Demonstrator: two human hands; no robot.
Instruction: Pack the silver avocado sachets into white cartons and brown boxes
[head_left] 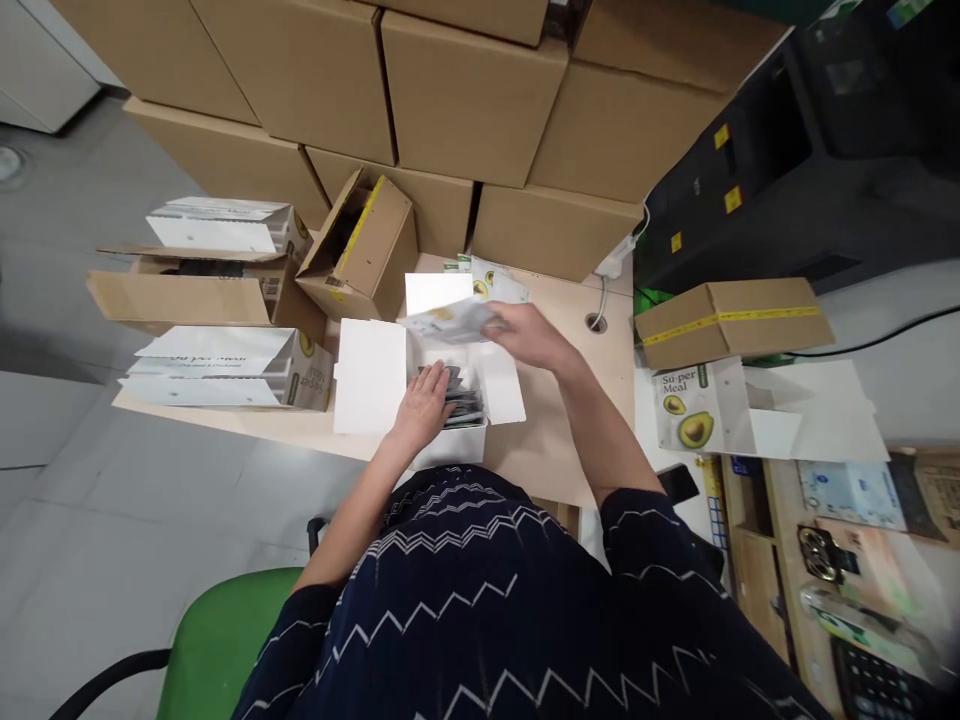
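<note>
A white carton stands on the desk in front of me with its flaps spread out. Inside it, several dark flat packets are packed in a row at the near end. My left hand lies on these packets, fingers stretched and reaching into the carton. Above the carton's far part, my right hand grips a light-coloured pouch by its right end, and the pouch is blurred. Behind the carton, more pouches with an avocado picture lie on the desk.
Large brown boxes are stacked along the back. Open cartons and a small brown box stand left. At right are a black machine, a closed brown box and an open avocado carton. A green chair is behind me.
</note>
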